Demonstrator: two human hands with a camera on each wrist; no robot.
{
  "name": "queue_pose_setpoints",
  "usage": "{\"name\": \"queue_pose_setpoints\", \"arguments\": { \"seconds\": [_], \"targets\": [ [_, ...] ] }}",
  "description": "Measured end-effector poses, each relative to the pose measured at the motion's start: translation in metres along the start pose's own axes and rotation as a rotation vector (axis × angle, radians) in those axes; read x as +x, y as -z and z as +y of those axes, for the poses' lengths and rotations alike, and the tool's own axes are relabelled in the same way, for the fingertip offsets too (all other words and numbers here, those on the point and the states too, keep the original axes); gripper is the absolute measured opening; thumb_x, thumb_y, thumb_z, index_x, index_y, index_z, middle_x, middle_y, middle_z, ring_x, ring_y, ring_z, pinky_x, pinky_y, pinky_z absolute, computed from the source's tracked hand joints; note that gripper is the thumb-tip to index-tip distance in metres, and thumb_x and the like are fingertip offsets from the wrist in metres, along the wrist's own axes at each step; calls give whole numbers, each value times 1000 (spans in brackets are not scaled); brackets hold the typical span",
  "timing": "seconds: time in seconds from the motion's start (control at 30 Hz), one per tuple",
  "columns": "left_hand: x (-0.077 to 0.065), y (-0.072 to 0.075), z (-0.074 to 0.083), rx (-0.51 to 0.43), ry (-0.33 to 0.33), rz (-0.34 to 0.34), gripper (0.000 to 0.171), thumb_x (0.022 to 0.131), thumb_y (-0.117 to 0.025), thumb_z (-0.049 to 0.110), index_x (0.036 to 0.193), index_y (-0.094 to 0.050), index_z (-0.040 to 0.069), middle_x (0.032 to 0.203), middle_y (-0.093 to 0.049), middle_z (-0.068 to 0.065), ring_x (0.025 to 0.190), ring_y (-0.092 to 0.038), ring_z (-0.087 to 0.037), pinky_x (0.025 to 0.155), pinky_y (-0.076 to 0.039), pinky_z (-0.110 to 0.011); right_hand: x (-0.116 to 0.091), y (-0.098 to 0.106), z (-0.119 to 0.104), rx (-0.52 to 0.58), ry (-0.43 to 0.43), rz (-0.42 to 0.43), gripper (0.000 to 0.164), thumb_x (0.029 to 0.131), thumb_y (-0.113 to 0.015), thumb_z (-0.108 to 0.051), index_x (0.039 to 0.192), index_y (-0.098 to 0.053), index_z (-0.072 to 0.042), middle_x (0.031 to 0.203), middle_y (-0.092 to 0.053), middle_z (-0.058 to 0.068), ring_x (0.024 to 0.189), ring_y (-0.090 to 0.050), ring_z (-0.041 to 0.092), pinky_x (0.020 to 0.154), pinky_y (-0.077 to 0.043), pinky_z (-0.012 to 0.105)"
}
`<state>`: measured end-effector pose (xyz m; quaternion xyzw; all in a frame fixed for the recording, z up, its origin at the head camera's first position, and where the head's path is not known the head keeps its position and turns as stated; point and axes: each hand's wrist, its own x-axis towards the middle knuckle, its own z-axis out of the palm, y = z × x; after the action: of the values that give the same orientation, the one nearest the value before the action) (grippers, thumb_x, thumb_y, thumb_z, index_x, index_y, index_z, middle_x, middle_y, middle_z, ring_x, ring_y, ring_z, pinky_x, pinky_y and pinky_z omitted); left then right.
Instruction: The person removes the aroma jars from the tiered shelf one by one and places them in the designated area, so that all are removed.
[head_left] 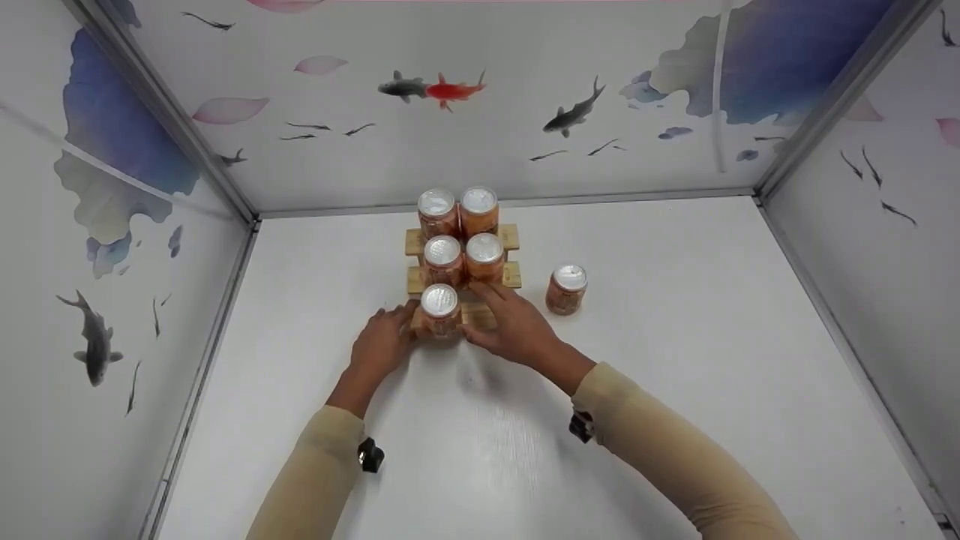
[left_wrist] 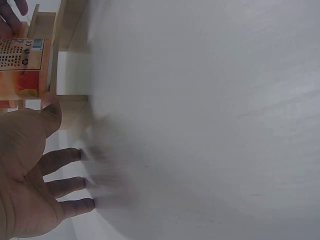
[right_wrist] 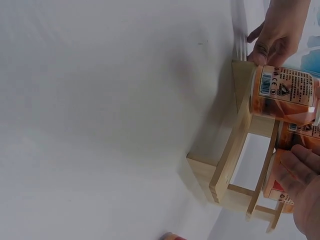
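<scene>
The left hand [head_left: 384,339] is at the left end of the wooden rack [head_left: 478,316], fingers spread; the right hand [head_left: 516,322], fingers extended, is at its right front. Five cans [head_left: 443,261] occupy the rack; a sixth can [head_left: 566,291] stands right of it.

Both arms [head_left: 311,476] forward, left hand [head_left: 381,343] with fingers apart, right hand [head_left: 517,324] with fingers nearly straight
</scene>
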<state>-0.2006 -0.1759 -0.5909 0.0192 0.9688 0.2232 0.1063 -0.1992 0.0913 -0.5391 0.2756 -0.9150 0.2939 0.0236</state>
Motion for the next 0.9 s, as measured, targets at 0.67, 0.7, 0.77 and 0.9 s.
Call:
{"name": "queue_pose_setpoints", "arguments": {
  "seconds": [0.67,0.7,0.77,0.9],
  "targets": [
    [1,-1,-1,4,-17,16,52,115,-61,27,166,-52,22,165,-57,-20,157,-48,-51,126,-45,-67,9,-12,-14,27,48,7,77,102,-81,-44,161,-50,-5,150,-64,16,131,-71,35,109,-62,55],
    [1,-1,-1,4,-23,22,52,115,-61,26,166,-52,22,165,-58,-20,157,-48,-52,125,-45,-67,10,-13,-14,26,46,8,77,102,-81,-44,160,-50,-5,151,-64,16,132,-70,35,109,-62,55],
    [1,-1,-2,9,-32,31,52,115,-62,24,165,-53,21,164,-58,-21,156,-49,-52,125,-46,-67,10,-14,-15,28,43,9,78,102,-81,-45,160,-50,-4,152,-64,16,133,-70,35,110,-61,54],
    [0,-2,-2,6,-39,40,53,113,-64,23,165,-53,21,164,-59,-21,155,-50,-53,124,-47,-67,11,-17,-17,39,31,10,78,101,-82,-45,159,-49,-4,152,-64,16,133,-70,34,111,-61,54]
  ]
}}
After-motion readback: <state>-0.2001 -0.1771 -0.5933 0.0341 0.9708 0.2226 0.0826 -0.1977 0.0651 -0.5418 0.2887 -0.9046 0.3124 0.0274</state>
